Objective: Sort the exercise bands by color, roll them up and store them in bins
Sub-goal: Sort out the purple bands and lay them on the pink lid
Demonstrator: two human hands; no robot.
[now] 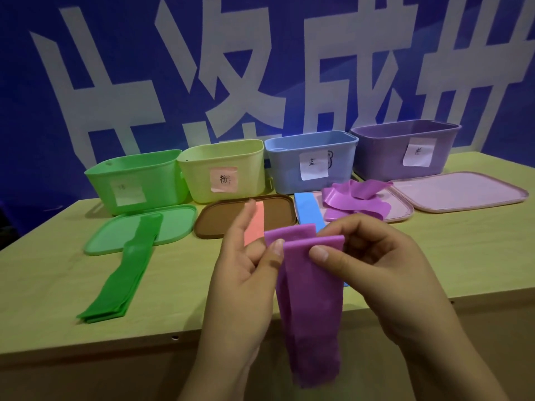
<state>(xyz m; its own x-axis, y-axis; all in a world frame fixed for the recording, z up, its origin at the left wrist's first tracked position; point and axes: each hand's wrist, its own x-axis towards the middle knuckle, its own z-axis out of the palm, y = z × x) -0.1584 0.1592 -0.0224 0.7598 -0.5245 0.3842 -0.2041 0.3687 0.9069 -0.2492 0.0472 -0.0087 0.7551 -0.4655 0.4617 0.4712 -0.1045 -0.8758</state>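
My left hand (pixel 246 264) pinches the purple band (pixel 309 299) at its folded top edge, thumb in front. My right hand (pixel 373 264) pinches the same edge just beside it. The band's long axis hangs straight down between both hands, off the bench (pixel 463 256) edge. The roll should start at this top. The purple bin (pixel 405 151) sits beyond my right hand.

Blue bin (pixel 309 163) label reads 蓝; green bin (pixel 136 180), 18.

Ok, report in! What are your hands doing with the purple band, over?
Left hand and right hand both pinch the purple band at its top, rest dangling. Purple bin open. Nothing in the way.
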